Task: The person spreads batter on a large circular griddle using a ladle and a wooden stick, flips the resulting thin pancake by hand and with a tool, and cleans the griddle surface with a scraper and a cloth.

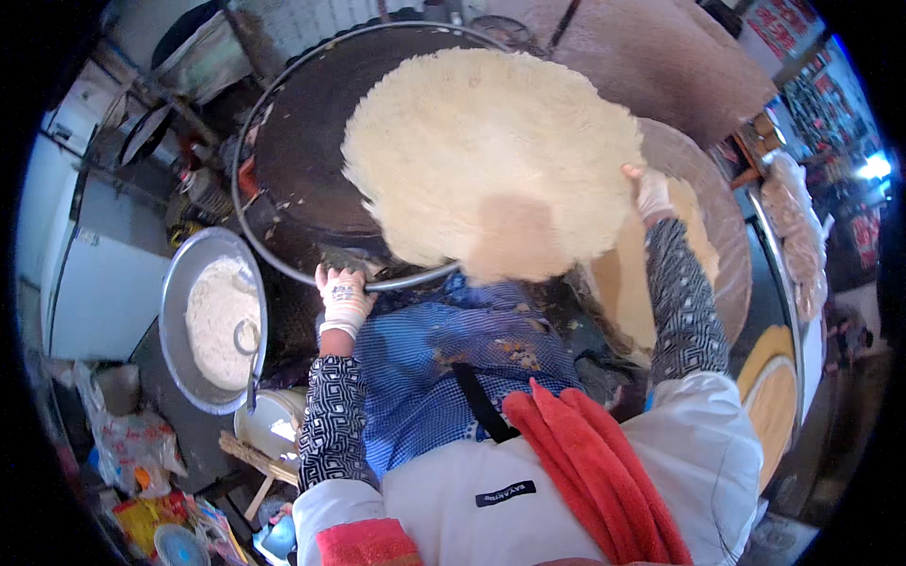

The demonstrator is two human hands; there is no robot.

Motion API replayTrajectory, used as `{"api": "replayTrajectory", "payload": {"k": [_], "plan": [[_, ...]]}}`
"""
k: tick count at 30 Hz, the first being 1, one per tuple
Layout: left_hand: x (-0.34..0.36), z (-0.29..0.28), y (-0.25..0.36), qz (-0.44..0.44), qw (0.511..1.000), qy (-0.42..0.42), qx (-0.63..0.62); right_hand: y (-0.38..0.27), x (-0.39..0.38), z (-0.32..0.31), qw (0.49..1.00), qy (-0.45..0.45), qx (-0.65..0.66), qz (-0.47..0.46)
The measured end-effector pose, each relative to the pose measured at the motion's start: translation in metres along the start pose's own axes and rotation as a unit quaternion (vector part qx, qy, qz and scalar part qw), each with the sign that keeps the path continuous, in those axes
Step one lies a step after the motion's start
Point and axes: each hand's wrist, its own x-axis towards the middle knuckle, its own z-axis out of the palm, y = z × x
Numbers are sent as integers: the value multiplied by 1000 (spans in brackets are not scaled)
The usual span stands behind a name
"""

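A very large, thin, pale round flatbread [491, 160] is lifted and tilted over a big dark round griddle [302, 160]. My right hand [651, 193], in a white glove, grips the bread's right edge. My left hand [342, 297], also gloved, rests on the griddle's near metal rim, with a small flat dark thing at its fingertips; whether it grips that is unclear. Both forearms wear black-and-white patterned sleeve covers. A blue checked apron and a red cloth hang on my front.
A metal basin [179, 321] of white batter with a ladle stands at the left. Finished flatbreads are stacked on a round mat [731, 255] at the right. A white bucket [269, 424] and bags lie at lower left. More round breads [774, 396] lie at right.
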Motion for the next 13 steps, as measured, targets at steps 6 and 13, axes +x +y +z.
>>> {"api": "replayTrajectory", "payload": {"k": [6,13], "plan": [[10,6,32,8,999,31,24,-145,39,-223,585,103,-732,-334],[24,20,15,-1,998,24,62,-264,-30,-147,622,197,-709,-268]]}}
